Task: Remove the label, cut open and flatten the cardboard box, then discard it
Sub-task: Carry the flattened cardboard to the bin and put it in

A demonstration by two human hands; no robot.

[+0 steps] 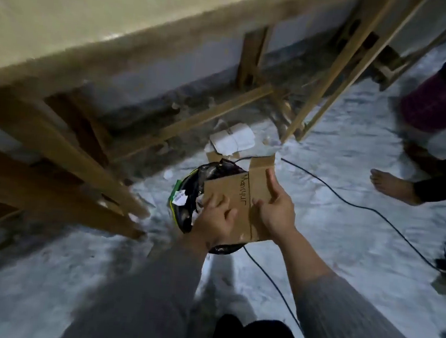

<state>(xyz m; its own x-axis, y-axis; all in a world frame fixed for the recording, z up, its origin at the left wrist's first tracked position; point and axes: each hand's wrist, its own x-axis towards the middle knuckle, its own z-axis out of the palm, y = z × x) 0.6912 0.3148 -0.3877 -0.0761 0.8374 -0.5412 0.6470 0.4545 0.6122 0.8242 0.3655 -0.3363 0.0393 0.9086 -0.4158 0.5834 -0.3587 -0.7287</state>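
Head view, items as you are seeing them:

1. Flattened cardboard box (238,198): you are holding it face-up directly over the bin (189,192), a round black-lined container on the floor; handwriting is showing on the top panel. It is lying nearly level across the bin's mouth, which, judging by the task, suits pushing it in as the discard step.
2. Left hand (215,217): you are pressing it down on the near-left part of the card, fingers spread flat on the top face; whether a thumb is gripping beneath cannot be told.
3. Right hand (274,207): you are clasping the right edge, thumb on top, index finger reaching forward along the panel. The hands are sitting just beside each other, not touching.
4. Obstructions: the bin is looking already full, green-and-white packaging (179,196) poking up at its left rim, so the card is likely needing force or tilting.
5. Surroundings: a black cable (350,203) is running across the floor under the bin's far side; white paper scraps (231,141) are lying beyond; a wooden table frame (86,151) is crowding the left; another person's bare foot (390,185) is standing well apart at right
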